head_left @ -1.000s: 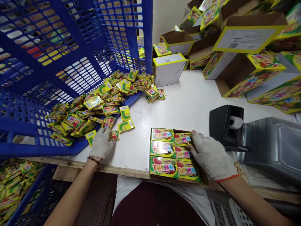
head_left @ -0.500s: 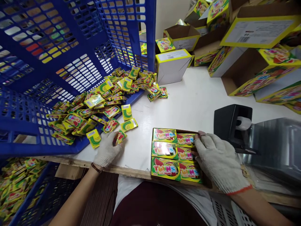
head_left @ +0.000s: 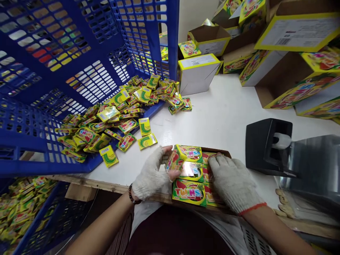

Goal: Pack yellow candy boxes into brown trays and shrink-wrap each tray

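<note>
Both hands wear white knit gloves with bare fingertips. My left hand [head_left: 154, 173] is closed on a small candy pack [head_left: 175, 159], held tilted at the left edge of an open display carton [head_left: 226, 152]. Inside the carton, "TWINS" packs [head_left: 189, 192] lie in two columns with their printed faces up. My right hand [head_left: 233, 182] rests over the right column, its fingers stretched out flat and partly hiding those packs. Left of the carton, loose packs [head_left: 126, 141] lie on the white table [head_left: 212, 117].
A blue basket [head_left: 156, 42] lies on its side at the left, packs spilling from its mouth. At the right stands a black tape dispenser [head_left: 257, 145] beside a clear plastic piece [head_left: 316, 166]. Cartons [head_left: 281, 81] are piled at the back right. Another crate of packs [head_left: 23, 209] is below left.
My left hand has moved right with the pack, from the loose pile to the carton's left side. My right hand has shifted left from the carton's edge onto the packs.
</note>
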The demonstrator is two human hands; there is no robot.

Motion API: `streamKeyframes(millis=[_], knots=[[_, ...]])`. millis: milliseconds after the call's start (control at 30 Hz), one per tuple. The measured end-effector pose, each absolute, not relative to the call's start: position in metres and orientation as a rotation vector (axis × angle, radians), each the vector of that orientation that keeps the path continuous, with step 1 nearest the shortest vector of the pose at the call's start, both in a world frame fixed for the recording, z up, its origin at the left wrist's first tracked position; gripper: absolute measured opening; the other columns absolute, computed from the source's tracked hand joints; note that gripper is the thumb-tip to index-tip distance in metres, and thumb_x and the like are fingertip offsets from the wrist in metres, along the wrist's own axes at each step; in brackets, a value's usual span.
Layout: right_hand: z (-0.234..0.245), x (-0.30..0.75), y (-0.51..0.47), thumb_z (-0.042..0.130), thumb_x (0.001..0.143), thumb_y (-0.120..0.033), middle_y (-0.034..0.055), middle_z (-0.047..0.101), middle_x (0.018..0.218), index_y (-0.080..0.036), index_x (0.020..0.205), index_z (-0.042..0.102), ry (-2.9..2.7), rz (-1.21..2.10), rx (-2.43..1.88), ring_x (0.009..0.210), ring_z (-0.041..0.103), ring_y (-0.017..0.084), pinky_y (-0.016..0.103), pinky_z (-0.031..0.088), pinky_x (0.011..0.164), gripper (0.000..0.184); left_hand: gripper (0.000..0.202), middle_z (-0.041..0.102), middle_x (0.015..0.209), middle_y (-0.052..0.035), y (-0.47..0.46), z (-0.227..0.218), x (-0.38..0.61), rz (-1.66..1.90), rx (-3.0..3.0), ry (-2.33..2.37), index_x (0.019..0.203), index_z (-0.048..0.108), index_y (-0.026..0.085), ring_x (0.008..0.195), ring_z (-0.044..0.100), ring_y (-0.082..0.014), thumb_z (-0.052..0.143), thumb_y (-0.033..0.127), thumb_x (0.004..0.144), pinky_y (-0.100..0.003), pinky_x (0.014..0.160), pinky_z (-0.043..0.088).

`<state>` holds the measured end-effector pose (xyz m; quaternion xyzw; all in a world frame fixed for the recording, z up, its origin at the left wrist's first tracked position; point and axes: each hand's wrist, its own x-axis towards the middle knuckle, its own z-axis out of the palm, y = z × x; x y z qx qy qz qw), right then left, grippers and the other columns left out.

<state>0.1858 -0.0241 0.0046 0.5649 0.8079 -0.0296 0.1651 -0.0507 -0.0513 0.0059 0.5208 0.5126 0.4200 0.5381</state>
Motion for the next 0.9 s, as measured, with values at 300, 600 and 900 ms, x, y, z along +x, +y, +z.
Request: streamKeyframes(millis=[300,600,900], knots=[[0.025,0.208,0.002,0.044,0.091,-0.018,0.0116,0.074,0.111,-0.020,0.119,0.066,2.342,-0.693,1.748,0.096,0.070,0.028,0.041,0.052,0.086,0.036,0.073,0.063,0.130,-0.0159,-0.049,0.014,-0.035,0.982,2.382,1.328,0.150,0.038,0.019,0.122,0.060,-0.0280,0.058,0.009,0.081,-0.048,0.106,0.050],[0.037,0.202,-0.061,0.068,0.082,-0.058,0.0141,0.063,0.136,-0.029,0.147,0.038,2.607,-1.987,2.011,0.117,0.066,0.032,0.041,0.062,0.087,0.078,0.088,0.053,0.137,-0.0145,-0.059,0.024,0.028,1.170,1.464,1.179,0.154,0.028,0.025,0.118,0.063,-0.0282,0.077,0.034,0.082,-0.044,0.098,0.058],[0.074,0.247,-0.049,0.045,0.091,-0.053,0.0076,0.075,0.088,-0.026,0.102,0.065,2.477,-1.012,2.255,0.070,0.068,0.025,0.035,0.057,0.062,0.035,0.052,0.060,0.125,-0.0111,-0.030,0.004,-0.033,1.002,1.766,1.528,0.135,0.055,0.020,0.118,0.059,-0.0267,0.067,0.034,0.087,-0.046,0.108,0.048]])
